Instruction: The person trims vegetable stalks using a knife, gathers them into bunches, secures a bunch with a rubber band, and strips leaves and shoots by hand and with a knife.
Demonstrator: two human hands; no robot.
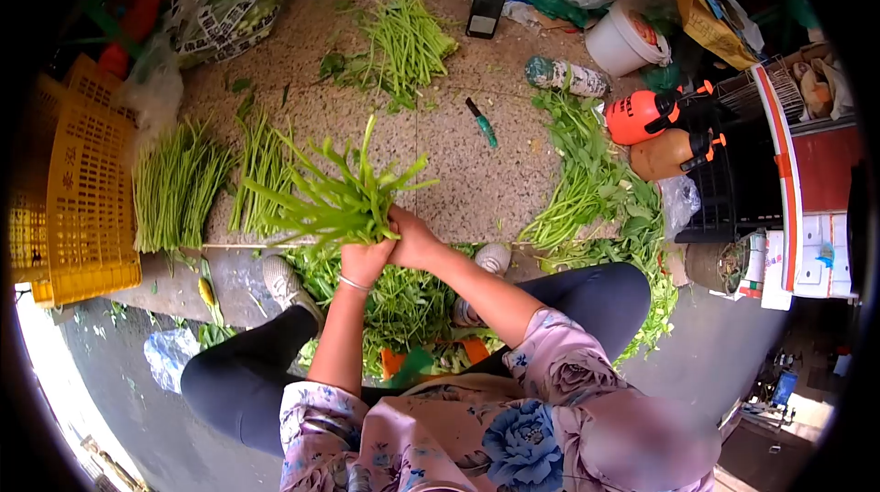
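Note:
Both of my hands are closed round one bunch of green stems (344,194), whose cut ends fan out up and to the left. My left hand (365,261) wraps the lower part of the bunch, and my right hand (412,240) grips it from the right, touching the left one. Left of the bunch lie a small pile of stems (261,171) and a larger pile of stems (179,189). Another stem pile (408,43) rests farther back on the stone floor. Leafy greens (403,304) fill the space between my legs.
A yellow crate (92,189) stands at the left. A green-handled knife (483,123) lies on the stone floor (486,189). Leafy stems (596,162), a red spray bottle (637,116), a brown spray bottle (665,157) and a white bucket (623,41) are at the right.

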